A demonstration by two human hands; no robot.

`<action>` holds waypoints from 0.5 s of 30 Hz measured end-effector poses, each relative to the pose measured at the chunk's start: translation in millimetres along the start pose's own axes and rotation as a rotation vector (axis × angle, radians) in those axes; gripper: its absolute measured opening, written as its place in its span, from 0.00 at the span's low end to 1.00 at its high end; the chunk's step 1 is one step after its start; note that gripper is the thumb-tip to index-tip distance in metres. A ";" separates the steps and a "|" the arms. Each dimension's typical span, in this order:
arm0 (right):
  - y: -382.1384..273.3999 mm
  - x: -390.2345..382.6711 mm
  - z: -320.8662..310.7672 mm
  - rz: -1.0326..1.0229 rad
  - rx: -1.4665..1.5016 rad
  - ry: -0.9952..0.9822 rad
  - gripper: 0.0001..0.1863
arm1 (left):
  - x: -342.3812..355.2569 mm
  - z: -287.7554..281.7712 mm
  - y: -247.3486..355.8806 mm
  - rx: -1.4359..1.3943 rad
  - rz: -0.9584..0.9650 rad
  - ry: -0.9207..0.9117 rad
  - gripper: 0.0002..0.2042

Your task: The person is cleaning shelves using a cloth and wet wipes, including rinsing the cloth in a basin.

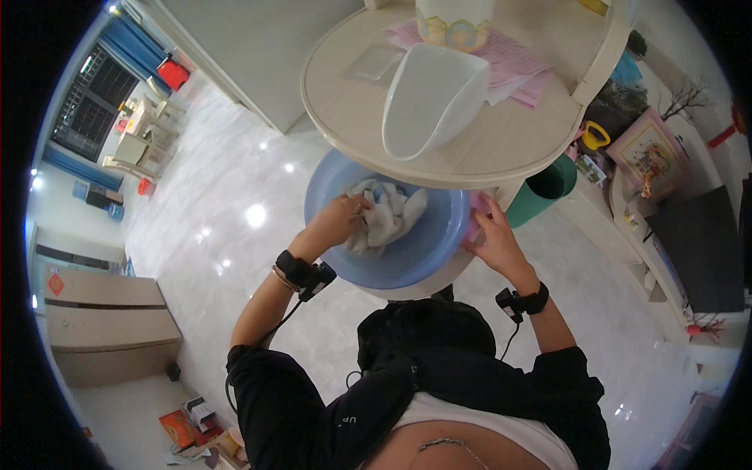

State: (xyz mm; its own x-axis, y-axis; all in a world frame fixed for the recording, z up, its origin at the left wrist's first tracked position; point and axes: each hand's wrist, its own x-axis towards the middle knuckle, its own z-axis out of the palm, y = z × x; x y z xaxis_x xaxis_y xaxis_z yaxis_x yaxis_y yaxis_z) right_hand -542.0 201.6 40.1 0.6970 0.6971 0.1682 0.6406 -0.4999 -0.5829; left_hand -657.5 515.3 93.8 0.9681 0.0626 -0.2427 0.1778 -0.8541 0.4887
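Left hand gripping cloth in a blue basin, right hand steadying the rim.

The left hand [338,219] is closing its fingers on a pale crumpled cloth [385,218], which is lying inside the blue plastic basin [407,262] sitting low in front of the person, partly under the near edge of the round cream table [501,145]. The right hand [495,239] is resting flat and spread against the basin's right rim, clamping nothing. The overhanging tabletop is blocking the view of the basin's far side. A white tub [427,98] is lying tilted on the table, with pink paper sheets [521,66] behind it and a pale container with a coloured band [454,23] at the far edge. A green bin [540,192] is standing right of the basin. A framed picture [650,149] is leaning at far right; a red square sign [55,283] is showing on the left cabinet.
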 end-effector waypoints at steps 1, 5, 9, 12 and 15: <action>1.9 2.5 2.3 -0.015 0.002 0.028 0.31 | -5.1 -4.2 3.5 0.002 -0.011 -0.001 0.15; 4.4 10.9 -6.1 0.034 0.122 -0.009 0.29 | -30.3 -26.6 20.6 -0.110 -0.146 0.143 0.14; -2.6 10.1 -21.7 0.008 0.048 -0.013 0.29 | -44.7 -29.7 15.2 0.057 -0.071 0.446 0.18; -5.0 7.1 -32.0 0.014 0.081 -0.032 0.29 | -40.4 -17.8 21.2 0.294 0.130 0.492 0.25; -12.7 4.8 -41.2 0.031 0.112 -0.021 0.28 | -33.3 -9.7 33.4 0.037 0.093 0.090 0.31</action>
State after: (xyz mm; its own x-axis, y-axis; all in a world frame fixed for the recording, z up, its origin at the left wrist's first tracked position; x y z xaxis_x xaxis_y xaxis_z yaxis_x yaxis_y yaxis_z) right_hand -533.5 190.1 81.1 0.7080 0.6937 0.1325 0.5781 -0.4615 -0.6729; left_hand -682.1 489.7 126.3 0.9924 0.0270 -0.1204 0.0813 -0.8769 0.4738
